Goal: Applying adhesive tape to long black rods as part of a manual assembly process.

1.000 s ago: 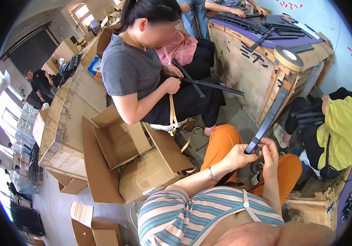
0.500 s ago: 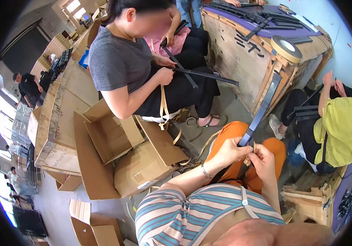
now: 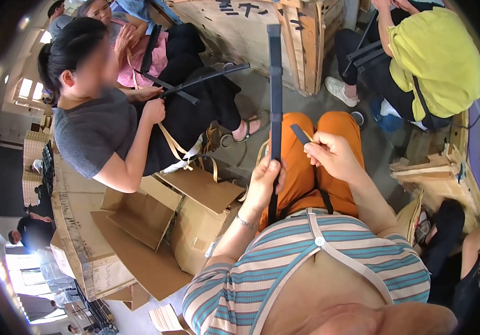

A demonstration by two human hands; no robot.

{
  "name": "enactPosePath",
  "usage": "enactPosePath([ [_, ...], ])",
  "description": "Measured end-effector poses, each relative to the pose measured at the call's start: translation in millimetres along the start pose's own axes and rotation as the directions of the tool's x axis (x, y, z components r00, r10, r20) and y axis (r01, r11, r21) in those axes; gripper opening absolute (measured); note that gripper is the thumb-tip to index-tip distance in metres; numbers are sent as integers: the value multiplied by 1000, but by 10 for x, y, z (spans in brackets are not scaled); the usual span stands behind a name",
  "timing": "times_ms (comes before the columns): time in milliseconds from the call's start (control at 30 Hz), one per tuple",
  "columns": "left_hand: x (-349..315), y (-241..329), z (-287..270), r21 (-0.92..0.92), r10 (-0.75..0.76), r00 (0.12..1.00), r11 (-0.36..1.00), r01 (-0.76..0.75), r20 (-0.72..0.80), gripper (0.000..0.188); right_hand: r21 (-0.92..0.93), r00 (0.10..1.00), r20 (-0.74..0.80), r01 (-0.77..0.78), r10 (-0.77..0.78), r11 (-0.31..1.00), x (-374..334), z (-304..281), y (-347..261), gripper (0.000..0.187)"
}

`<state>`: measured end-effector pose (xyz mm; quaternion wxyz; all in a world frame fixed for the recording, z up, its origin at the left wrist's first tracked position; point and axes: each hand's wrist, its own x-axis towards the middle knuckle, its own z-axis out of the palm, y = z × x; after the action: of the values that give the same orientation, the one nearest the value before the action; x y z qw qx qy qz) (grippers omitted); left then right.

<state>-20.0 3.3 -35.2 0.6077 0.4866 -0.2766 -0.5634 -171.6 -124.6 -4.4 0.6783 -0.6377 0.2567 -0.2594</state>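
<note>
My left hand (image 3: 267,177) is closed around the lower part of a long, flat black bar (image 3: 275,95), which stands nearly upright in view and has bands across it. Over my right thigh, my right hand (image 3: 330,155) pinches a short black strip (image 3: 300,134) with a tan edge between thumb and fingers. The strip is a little apart from the bar, to its right. Both hands are above my orange trousers (image 3: 338,125). What the strip is made of cannot be made out.
To the left, a person in a grey top (image 3: 92,123) holds crossed black bars. Open cardboard boxes (image 3: 195,223) stand beside my left arm. A wooden crate (image 3: 245,42) is ahead. At the right sit a person in yellow (image 3: 438,61) and a rough wooden stand (image 3: 430,167).
My hands have parted: the right now holds the short strip away from the bar. The bar has swung from slanted to nearly upright. My view has turned to the right.
</note>
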Motion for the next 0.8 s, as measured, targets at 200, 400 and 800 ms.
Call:
enactPosePath([
  [200,68,245,20,-3,21,1000,1000,-21,-10,34,6,988,64,143,-143,990,2,86,-89,21],
  [400,27,336,44,-15,-19,1000,1000,19,17,42,166,966,210,119,-153,979,121,96,-52,24],
  [800,1,339,21,3,62,998,998,-62,12,60,187,997,61,35,-47,982,164,363,-135,8],
])
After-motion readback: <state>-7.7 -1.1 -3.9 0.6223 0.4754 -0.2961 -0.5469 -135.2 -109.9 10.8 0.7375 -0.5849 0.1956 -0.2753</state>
